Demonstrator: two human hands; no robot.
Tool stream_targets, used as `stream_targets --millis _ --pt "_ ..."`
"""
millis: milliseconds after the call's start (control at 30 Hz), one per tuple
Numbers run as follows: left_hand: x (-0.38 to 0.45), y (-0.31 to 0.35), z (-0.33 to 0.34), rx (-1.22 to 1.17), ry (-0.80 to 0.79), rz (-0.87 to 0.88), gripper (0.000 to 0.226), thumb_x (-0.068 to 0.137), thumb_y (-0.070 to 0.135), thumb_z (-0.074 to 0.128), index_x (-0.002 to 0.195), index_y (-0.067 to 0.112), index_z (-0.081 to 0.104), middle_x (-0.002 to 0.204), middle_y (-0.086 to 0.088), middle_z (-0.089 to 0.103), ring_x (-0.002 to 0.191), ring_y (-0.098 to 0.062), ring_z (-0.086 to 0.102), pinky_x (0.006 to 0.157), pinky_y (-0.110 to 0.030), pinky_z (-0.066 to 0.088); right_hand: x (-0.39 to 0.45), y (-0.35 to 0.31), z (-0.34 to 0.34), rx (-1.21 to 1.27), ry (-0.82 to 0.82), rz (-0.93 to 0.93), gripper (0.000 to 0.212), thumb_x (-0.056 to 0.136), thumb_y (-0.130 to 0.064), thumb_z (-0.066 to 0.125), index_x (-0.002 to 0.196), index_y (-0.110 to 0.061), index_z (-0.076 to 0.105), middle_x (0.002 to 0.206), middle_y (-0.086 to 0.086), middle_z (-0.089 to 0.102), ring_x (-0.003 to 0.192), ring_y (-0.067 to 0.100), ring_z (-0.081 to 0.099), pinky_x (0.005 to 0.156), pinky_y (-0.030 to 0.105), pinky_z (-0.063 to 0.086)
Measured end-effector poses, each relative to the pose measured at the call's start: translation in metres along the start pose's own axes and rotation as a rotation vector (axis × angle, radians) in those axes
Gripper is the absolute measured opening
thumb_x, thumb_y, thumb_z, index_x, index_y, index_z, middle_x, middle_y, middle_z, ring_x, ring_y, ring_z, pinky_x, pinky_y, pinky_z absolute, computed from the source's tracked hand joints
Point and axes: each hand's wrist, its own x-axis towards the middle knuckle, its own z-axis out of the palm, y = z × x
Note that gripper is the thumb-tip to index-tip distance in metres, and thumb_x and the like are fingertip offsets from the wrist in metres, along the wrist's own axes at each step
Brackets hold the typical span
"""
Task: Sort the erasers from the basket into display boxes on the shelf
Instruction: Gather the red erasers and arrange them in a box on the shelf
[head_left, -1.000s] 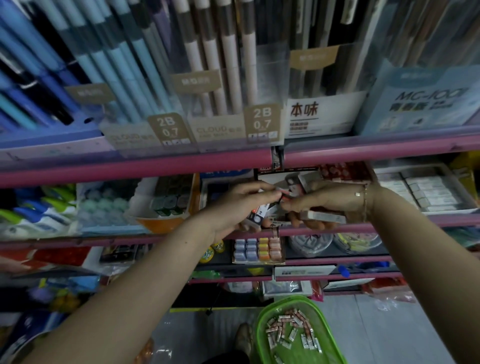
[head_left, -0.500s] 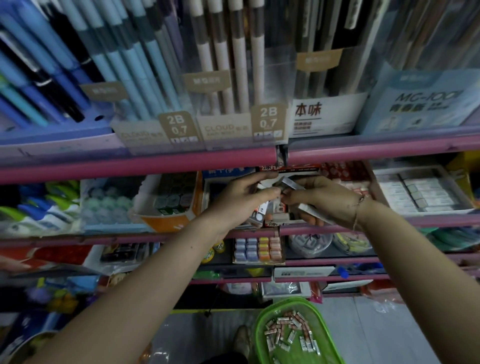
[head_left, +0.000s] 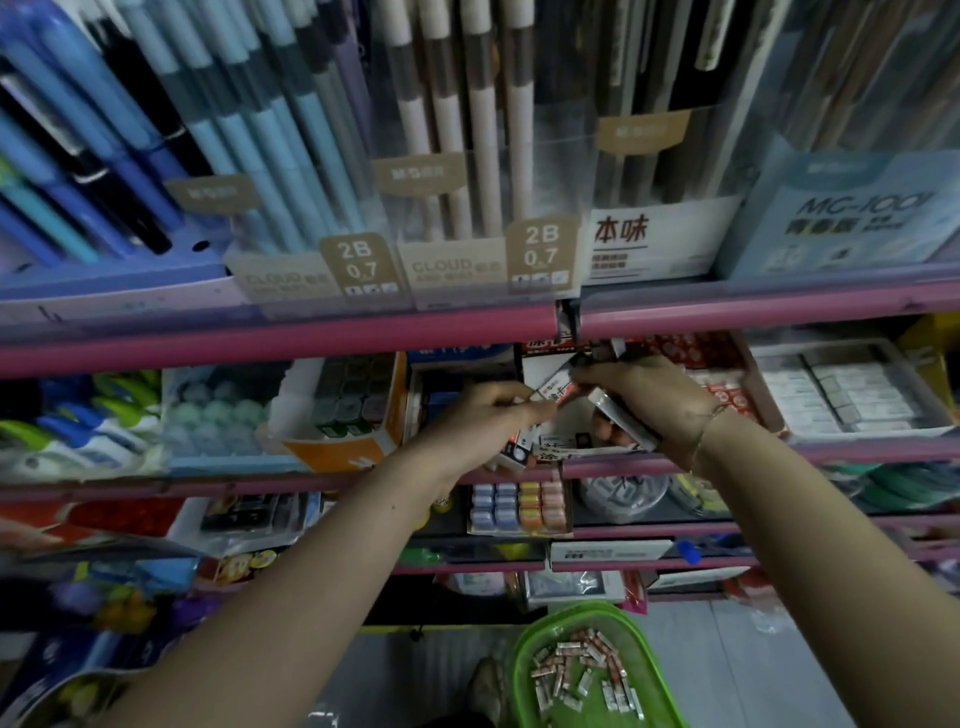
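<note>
Now both hands have lifted deeper into the display box (head_left: 561, 410); the left hand (head_left: 483, 415) pinches one eraser (head_left: 550, 389), the right hand (head_left: 644, 395) grips several erasers, while more wait in the green basket (head_left: 524, 649) below, so sorting continues.

Two bare forearms are shown, no sleeves being visible on either. A thin gold-toned chain bracelet (head_left: 702, 435) is worn at the wrist of the right hand (head_left: 641, 395). Nothing is worn on the left hand (head_left: 480, 421) or its wrist. Rings cannot be made out on the fingers.
</note>
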Motion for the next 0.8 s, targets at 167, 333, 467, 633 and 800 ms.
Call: stream_targets --millis 167,333,467,633,800 --pt "0.005 0.001 -0.011 -0.003 0.068 0.055 0.01 0.087 0.038 0.065 0.092 0.029 0.067 0.107 0.005 0.06 0.081 -0.005 0.063 0.064 -0.033 0.06 0.014 0.002 -0.005 -0.185 0.091 -0.013 0.015 0.085 -0.024 0.064 0.078 -0.012 0.06 0.053 0.0 0.052 0.037 0.009 0.046 0.031 0.012 0.032" --pt "0.002 -0.004 -0.018 -0.333 0.239 0.031 0.004 0.086 0.032 0.068 0.089 0.029 0.068 0.105 0.006 0.064 0.066 -0.015 0.066 0.048 -0.019 0.049 0.04 0.011 0.005 -0.427 0.146 -0.039 0.013 0.089 -0.019 0.06 0.099 -0.013 0.065 0.089 0.007 0.064 0.074 0.018 0.061 0.046 0.015 0.044" --pt "-0.009 -0.014 -0.016 -0.395 0.258 -0.021 0.018 0.085 0.043 0.067 0.09 0.025 0.071 0.098 0.013 0.063 0.049 -0.011 0.066 0.041 -0.017 0.044 0.057 0.015 0.011 -0.767 -0.025 0.097 0.04 0.095 -0.027 0.049 0.127 -0.005 0.053 0.126 0.015 0.057 0.113 0.029 0.056 0.08 0.027 0.044" --pt "-0.013 -0.022 -0.007 -0.327 0.244 -0.04 0.028 0.084 0.054 0.061 0.08 0.028 0.066 0.101 0.016 0.06 0.083 -0.015 0.066 0.058 -0.027 0.048 0.062 0.021 0.015 -1.063 -0.017 0.028 0.042 0.091 -0.041 0.053 0.112 -0.007 0.063 0.101 0.011 0.066 0.078 0.019 0.05 0.073 0.024 0.04" --pt "-0.014 -0.015 0.003 -0.244 0.242 0.005 0.021 0.087 0.05 0.059 0.088 0.029 0.061 0.108 0.014 0.057 0.094 -0.002 0.05 0.061 -0.029 0.044 0.063 0.017 0.016 -1.132 -0.081 -0.013 0.048 0.094 -0.047 0.045 0.124 -0.011 0.055 0.102 0.01 0.064 0.093 0.023 0.059 0.084 0.029 0.045"
